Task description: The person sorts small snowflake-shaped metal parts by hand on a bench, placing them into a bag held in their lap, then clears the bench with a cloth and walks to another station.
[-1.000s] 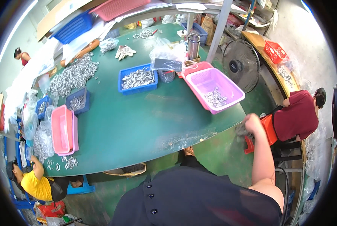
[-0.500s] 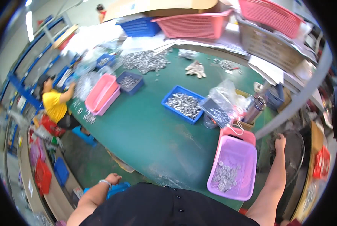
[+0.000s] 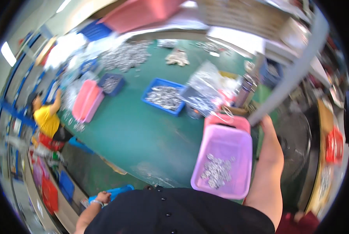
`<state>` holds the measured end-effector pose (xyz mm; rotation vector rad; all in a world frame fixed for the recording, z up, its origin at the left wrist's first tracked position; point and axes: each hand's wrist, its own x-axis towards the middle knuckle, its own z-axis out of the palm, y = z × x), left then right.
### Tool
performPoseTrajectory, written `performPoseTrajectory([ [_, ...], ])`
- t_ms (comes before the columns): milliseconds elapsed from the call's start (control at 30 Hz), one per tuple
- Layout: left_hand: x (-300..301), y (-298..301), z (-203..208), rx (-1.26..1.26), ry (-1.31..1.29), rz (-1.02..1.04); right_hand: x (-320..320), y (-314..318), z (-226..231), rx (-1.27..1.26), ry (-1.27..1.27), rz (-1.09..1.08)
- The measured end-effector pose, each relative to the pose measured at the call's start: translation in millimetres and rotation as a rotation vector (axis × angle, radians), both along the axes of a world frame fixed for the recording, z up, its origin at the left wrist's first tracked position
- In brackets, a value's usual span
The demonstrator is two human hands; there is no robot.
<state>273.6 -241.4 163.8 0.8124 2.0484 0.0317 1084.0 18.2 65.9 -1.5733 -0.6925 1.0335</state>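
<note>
My left hand [image 3: 104,197], a band at its wrist, hangs low beside a blue stool [image 3: 120,191]; its fingers look curled, with nothing seen in them. Off the table's right edge, my right hand [image 3: 265,121] is by the foot of a slanting grey post [image 3: 289,80]. Its fingers are blurred and partly hidden, so I cannot see what it touches. Nearest that arm, a purple plastic basket [image 3: 241,156] holds a heap of small grey metal parts [image 3: 216,171]. It rests on a pink basket [image 3: 237,123] at the table's right edge.
On the green table [image 3: 143,142] are a blue tray [image 3: 159,111] of metal parts, a clear plastic bag [image 3: 205,78], a steel flask [image 3: 243,93] and a work glove [image 3: 177,57]. A large round fan [image 3: 295,144] stands at right. A person in yellow [image 3: 46,119] works far left.
My right hand has moved from over the fan back toward the table's edge and the post. The view has swung, so the table's things sit further left.
</note>
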Motion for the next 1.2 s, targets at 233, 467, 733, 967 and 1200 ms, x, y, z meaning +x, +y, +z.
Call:
performPoseTrajectory([
  [233, 8.5, 61.2, -23.1, -0.083, 0.001, -0.339, -10.6, -58.3, 41.2, -0.225, -0.368, -0.291],
  [467, 82.5, 167.3, -70.4, -0.076, -0.079, -0.727, -93.3, -158.3, 119.0, -0.348, -0.576, -0.147],
  [733, 110.0, 198.9, -116.8, -0.083, -0.167, -1.166, -244.8, -438.3, 82.0, -0.647, -1.037, -0.482],
  [967, 131.4, 177.7, -131.2, -0.122, -0.162, -1.462, -561.1, -696.2, -16.3, -1.213, 0.189, -0.709],
  [1200, 151.1, 138.5, -137.1, -0.200, -0.184, -1.639, -765.3, -803.0, -37.8, -1.307, 0.564, -0.920],
])
